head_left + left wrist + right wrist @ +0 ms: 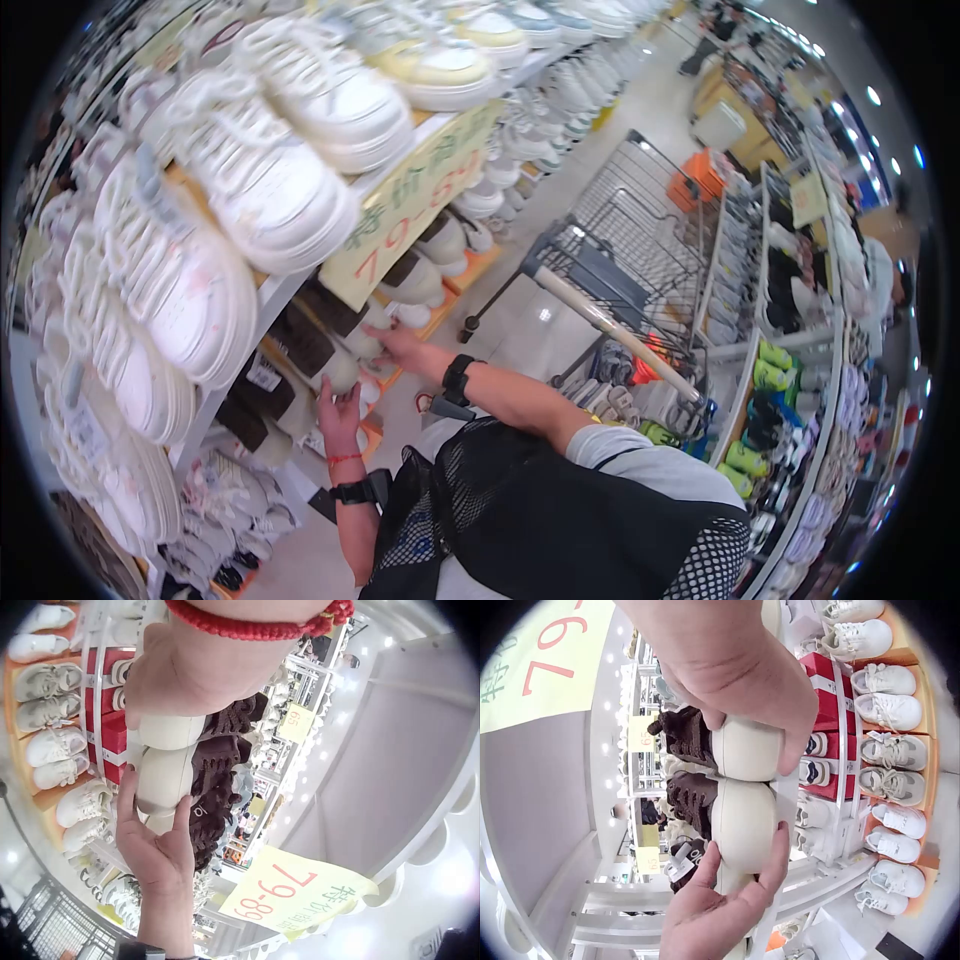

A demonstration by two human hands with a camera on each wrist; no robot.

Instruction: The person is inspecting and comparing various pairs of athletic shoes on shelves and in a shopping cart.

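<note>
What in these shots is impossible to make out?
Right wrist view: the brown shoes, cream toes partly covered by the right hand and left hand.
Right wrist view: the yellow price sign, cut off by the frame edge.
Right wrist view: the white tag, print too small to read.

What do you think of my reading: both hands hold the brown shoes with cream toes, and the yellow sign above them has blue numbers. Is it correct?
One detail is wrong. The numbers on the yellow sign are red, not blue, as the left wrist view shows. The rest stands: the left hand and the right hand both hold the brown shoes with cream toes.
</note>
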